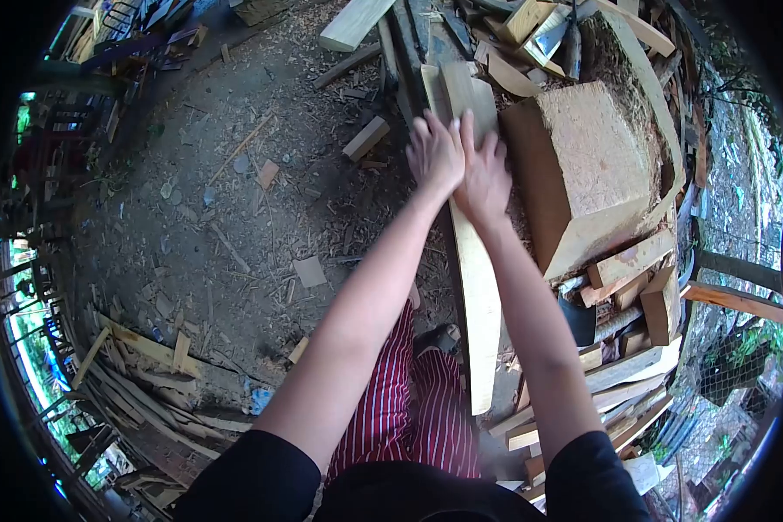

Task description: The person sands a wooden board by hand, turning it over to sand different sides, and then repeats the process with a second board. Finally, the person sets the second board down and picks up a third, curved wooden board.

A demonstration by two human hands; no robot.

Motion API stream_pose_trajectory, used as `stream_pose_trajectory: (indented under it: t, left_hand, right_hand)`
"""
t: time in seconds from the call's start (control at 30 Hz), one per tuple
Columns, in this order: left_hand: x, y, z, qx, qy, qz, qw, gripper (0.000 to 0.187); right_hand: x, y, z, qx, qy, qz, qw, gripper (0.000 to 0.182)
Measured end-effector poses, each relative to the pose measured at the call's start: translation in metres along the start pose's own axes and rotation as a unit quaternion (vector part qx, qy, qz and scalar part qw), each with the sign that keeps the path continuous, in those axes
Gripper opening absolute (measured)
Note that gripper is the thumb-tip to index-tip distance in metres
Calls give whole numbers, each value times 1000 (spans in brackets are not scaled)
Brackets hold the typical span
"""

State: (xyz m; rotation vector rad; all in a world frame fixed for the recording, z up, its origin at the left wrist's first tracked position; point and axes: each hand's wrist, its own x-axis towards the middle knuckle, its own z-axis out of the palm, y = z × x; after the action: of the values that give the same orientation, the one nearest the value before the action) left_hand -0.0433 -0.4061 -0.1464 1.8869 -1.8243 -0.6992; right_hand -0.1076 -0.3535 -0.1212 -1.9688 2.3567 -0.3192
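Observation:
My left hand (pixel 435 157) and my right hand (pixel 485 178) lie side by side, thumbs close together, over a long pale plank (pixel 480 304). Under and just beyond the fingers is a flat wooden block (pixel 463 91), smeared by motion; its exact kind cannot be made out. Both hands appear to grip this block, some fingers stretched forward and others bent at its sides. The palms hide its near part. The plank runs lengthwise from beyond my hands back toward my right leg.
A large squared wood block (pixel 592 148) stands right of the plank. Stacked offcuts (pixel 631 278) lie below it, and more scraps and tools (pixel 539 39) sit at the far end. Shavings and a small offcut (pixel 366 138) litter the dirt floor (pixel 191 191) on the left.

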Motion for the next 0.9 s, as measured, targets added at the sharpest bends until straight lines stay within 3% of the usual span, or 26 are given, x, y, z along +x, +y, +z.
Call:
stream_pose_trajectory:
  t: [0.17,0.3,0.37,0.47,0.6,0.63,0.67,0.73,0.8,0.9]
  left_hand:
    - [66,9,-5,28,-24,1,999,58]
    - [42,9,-5,23,-25,-16,999,58]
    - [1,3,-7,27,-19,-17,999,51]
    - [-82,-10,-7,43,-28,6,999,62]
    - [-201,-23,-6,66,-57,-3,996,60]
    - [-226,-18,-13,73,-106,-45,991,60]
    - [-256,-35,7,146,-58,0,988,61]
    - [-298,-24,-10,66,-165,-72,981,67]
    - [-331,-6,-40,40,-220,-55,973,69]
    - [-379,-19,-24,-9,-233,-41,972,70]
  right_hand:
    - [60,2,19,38,8,-6,999,65]
    - [38,2,14,31,-15,3,999,68]
    - [-1,2,3,17,-39,13,999,72]
    - [-77,1,-15,11,-71,38,997,83]
    - [-191,15,-29,-25,-123,39,991,90]
    - [-218,20,-29,-41,-114,30,992,91]
    - [-247,36,-13,-60,-119,-29,991,89]
    - [-286,35,-57,55,-189,58,979,77]
    - [-320,40,-95,78,-174,84,978,69]
    - [-366,66,-120,31,-54,93,994,62]
